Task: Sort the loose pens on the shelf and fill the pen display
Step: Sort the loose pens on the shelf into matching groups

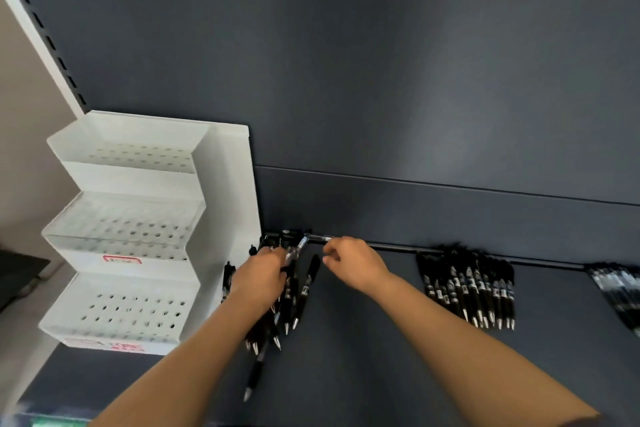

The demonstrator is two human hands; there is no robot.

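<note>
Loose pens [308, 284] beside pen display [225, 184], left hand [259, 276] gripping some, sorted row [471, 288] apart

From where I sit, the shelf [381, 340] reads as smooth painted metal, dark grey and matt. The back panel [381, 62] has the same dull finish, with a faint sheen. The pen display [225, 184] looks like smooth white plastic with perforated tiers and slightly translucent tier fronts. The pens [474, 291] are glossy black plastic with shiny silvery metal tips.
</note>
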